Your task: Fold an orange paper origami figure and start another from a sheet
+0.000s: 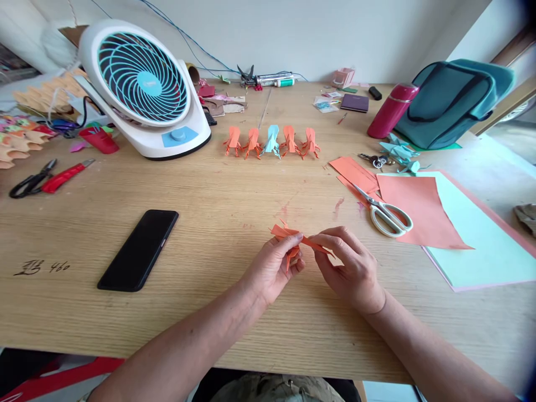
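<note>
Fingers of the left hand (274, 268) and right hand (349, 268) pinch a folded orange paper piece (293, 239) near the bench's front edge (234, 357); its lower folds hide behind the left thumb, shape hard to read.

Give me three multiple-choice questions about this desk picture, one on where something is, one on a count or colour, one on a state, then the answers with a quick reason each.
1. Where do the white-handled scissors lie?
A. on the orange paper sheets to the right of the hands
B. on the black phone
C. under the fan

2. In the row of folded paper figures at the middle of the table, how many are blue?
A. none
B. one
C. three

3. What is the state of the orange paper piece?
A. lying flat and untouched
B. held between the fingers of both hands
C. clamped in the scissors

Answers:
1 A, their blades cross the orange sheets.
2 B, one blue figure stands among four orange ones.
3 B, the left hand and the right hand both pinch it above the table.
</note>
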`<state>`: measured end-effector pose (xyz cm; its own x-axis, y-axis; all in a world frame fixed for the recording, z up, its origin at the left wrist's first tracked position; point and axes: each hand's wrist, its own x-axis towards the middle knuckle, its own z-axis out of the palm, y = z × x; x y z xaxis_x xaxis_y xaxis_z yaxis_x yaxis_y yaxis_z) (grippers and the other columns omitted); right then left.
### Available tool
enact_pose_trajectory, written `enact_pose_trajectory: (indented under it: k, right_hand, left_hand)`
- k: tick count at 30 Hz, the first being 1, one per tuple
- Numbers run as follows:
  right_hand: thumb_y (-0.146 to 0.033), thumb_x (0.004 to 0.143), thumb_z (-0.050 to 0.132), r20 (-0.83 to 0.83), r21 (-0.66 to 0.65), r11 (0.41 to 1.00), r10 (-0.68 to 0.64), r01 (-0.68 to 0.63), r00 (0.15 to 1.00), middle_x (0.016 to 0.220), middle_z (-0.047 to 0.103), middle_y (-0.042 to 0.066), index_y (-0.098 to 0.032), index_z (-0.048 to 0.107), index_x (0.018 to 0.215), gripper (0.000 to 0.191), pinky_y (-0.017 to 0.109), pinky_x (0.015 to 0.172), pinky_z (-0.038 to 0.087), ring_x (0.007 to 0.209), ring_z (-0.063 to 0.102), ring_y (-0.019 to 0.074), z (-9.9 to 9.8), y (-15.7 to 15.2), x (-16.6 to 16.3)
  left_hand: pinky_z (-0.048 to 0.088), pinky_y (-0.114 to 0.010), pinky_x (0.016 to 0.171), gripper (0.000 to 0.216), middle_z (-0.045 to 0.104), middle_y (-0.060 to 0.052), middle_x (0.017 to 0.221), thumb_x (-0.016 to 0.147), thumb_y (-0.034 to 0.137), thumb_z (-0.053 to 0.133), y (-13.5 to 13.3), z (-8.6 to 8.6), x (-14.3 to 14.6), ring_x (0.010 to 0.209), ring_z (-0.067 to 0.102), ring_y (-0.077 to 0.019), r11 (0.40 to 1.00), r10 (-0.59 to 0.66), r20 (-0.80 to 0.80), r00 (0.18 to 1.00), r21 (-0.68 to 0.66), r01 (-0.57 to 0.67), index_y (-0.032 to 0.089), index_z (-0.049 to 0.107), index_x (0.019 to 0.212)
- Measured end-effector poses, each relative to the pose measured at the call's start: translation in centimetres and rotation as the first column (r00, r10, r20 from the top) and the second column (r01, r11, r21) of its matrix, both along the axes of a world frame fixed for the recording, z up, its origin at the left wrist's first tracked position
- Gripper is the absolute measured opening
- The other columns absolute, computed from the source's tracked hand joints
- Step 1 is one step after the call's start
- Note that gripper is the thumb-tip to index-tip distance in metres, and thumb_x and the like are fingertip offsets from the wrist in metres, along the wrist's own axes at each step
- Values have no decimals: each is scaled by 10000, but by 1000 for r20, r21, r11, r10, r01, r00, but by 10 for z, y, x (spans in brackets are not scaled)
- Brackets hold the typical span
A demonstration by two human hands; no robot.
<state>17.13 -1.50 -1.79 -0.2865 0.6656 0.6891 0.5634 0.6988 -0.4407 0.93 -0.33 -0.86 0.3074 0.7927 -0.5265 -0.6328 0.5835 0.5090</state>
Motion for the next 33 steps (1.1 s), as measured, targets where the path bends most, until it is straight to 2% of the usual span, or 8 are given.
enact_pose_trajectory:
  k: [3, 11, 15, 20, 25, 30, 33]
  right_hand:
    - [27, 860, 613, 14, 13, 1000, -3, 3, 1000, 923, 632, 62, -206, 647, 1094, 332, 304, 662, 519, 777, 620, 159, 0, -1, 0]
    - [33, 834, 626, 77, 85, 996, -22, 16, 997, 938, 619, 64, -218, 648, 1084, 354, 339, 663, 516, 786, 628, 179, 1, -1, 6]
    - [39, 829, 623, 6, 73, 997, -14, 14, 1000, 930, 617, 57, -224, 652, 1066, 355, 328, 660, 520, 794, 632, 175, 2, 0, 5]
    - [29, 832, 611, -123, -2, 1000, 2, -2, 992, 921, 616, 55, -218, 630, 1007, 303, 335, 676, 525, 800, 621, 177, 3, 0, 2]
    - [41, 827, 594, -110, 24, 999, 28, -25, 994, 917, 623, 63, -209, 598, 1062, 344, 346, 671, 520, 806, 616, 190, 0, -1, 3]
    - [58, 818, 587, -73, 46, 999, 24, -21, 997, 900, 634, 59, -207, 604, 1016, 331, 328, 637, 507, 773, 610, 182, -1, -2, 4]
    - [47, 817, 600, -94, 37, 999, 11, -8, 996, 893, 648, 56, -201, 593, 1020, 320, 331, 652, 516, 770, 617, 180, -2, -3, 3]
  left_hand:
    - [449, -166, 535, 296, 545, 49, 597, 612, 253, 913, -1, -1, 1, 567, 498, -45, 999, -26, 20, 999, 24, 25, 137, 655, 700]
    - [455, -175, 583, 308, 585, 31, 667, 612, 278, 923, -2, -1, 1, 611, 510, -44, 994, -51, 4, 999, 101, 50, 131, 760, 829]
    - [454, -193, 615, 338, 610, 16, 713, 630, 306, 918, -1, -1, 0, 636, 520, -51, 982, -92, -14, 996, 164, 93, 137, 778, 888]
    - [437, -219, 647, 282, 617, -2, 751, 659, 341, 900, -1, 0, -2, 680, 529, -79, 948, -135, -104, 985, 274, 159, 141, 763, 802]
    - [414, -222, 675, 232, 581, 3, 725, 721, 341, 860, -1, 2, -4, 700, 502, -83, 916, -117, -166, 979, 362, 171, 143, 739, 733]
    - [410, -226, 700, 234, 647, -13, 802, 720, 333, 859, 0, 3, -4, 740, 521, -91, 915, -125, -156, 980, 364, 175, 175, 787, 877]
    - [414, -232, 702, 238, 659, -22, 792, 691, 344, 875, 0, 4, -4, 739, 527, -96, 919, -112, -164, 980, 359, 165, 156, 788, 808]
